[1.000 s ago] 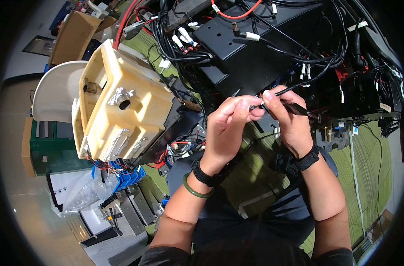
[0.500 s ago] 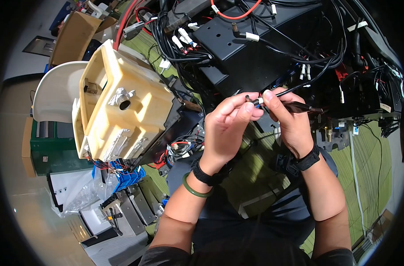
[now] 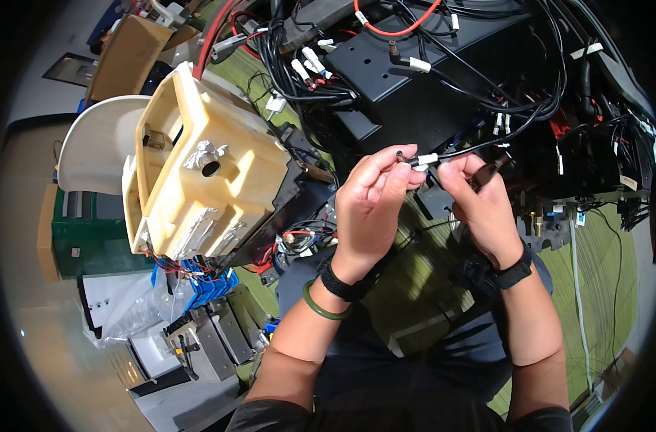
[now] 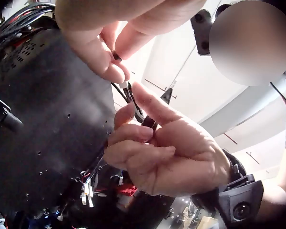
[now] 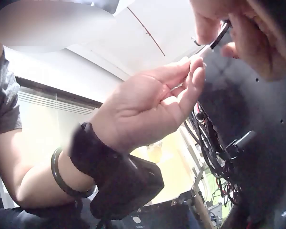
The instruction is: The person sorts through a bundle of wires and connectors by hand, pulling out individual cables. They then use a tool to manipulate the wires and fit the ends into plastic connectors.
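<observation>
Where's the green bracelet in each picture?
Head view: below the middle, a bit left; the bracelet is round the left forearm.
Left wrist view: not in it.
Right wrist view: bottom left, round the same arm, looking darker.
Landmark in all three: the left hand, near the middle in the head and right wrist views, at the top in the left wrist view.

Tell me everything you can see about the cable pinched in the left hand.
The cable is black, round and smooth, probably rubber or plastic coated. Its end has a small dark plug with a short round tip that sticks up at an angle, and a white sleeve sits just behind. The left hand pinches the plug end between thumb and fingers. From there it curves away past the right hand; whether that hand touches it is unclear.
</observation>
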The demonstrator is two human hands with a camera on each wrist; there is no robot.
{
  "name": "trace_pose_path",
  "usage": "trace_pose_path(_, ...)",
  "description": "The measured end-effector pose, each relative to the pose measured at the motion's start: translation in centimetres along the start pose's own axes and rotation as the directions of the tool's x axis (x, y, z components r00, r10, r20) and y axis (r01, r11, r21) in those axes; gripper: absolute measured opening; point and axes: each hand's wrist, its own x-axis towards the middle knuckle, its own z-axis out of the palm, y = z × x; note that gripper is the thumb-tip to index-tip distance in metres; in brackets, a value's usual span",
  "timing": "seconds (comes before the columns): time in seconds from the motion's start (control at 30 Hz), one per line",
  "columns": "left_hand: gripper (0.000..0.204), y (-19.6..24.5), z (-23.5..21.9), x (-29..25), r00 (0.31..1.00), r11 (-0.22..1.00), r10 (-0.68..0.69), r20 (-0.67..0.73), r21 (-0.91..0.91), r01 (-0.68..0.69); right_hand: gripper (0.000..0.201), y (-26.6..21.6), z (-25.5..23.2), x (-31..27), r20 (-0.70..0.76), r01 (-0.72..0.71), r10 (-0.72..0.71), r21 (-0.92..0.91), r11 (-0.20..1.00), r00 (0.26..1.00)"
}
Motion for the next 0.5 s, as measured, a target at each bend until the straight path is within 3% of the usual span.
trace_pose_path(0.07, 0.021, 0.0, -0.1, 0.2, 0.996, 0.992, 0.086, -0.013, 0.089, -0.085, 0.023, -0.7, 0.0, -0.6, 0.066, -0.054, 0.061, -0.107, 0.993, 0.996)
trace_pose_path(0.1, 0.021, 0.1, -0.2, 0.4, 0.986, 0.972, 0.167, -0.015, 0.172, -0.162, 0.023, -0.8, 0.0, -0.9, 0.071, -0.051, 0.059, -0.105, 0.993, 0.996)
trace_pose_path(0.23, 0.019, -0.1, -0.9, 0.7, 0.965, 0.91, 0.26, 0.021, 0.33, -0.252, 0.034, -1.3, -0.4, -1.9, 0.12, -0.125, 0.138, -0.109, 0.986, 0.983)
trace_pose_path(0.33, 0.018, -0.2, -1.0, 0.7, 0.96, 0.905, 0.281, 0.001, 0.333, -0.266, 0.039, -0.5, -1.2, -1.7, 0.152, 0.123, -0.079, -0.306, 0.944, 0.985)
trace_pose_path(0.47, 0.018, -0.1, -0.9, 0.8, 0.949, 0.888, 0.315, 0.005, 0.35, -0.297, 0.029, -0.5, -0.8, -1.7, 0.098, 0.175, -0.153, -0.278, 0.944, 0.983)
trace_pose_path(0.5, 0.018, -0.1, -1.0, 0.8, 0.943, 0.877, 0.331, 0.014, 0.364, -0.313, 0.024, -0.3, -0.8, -1.6, 0.1, 0.293, -0.276, -0.36, 0.886, 0.956)
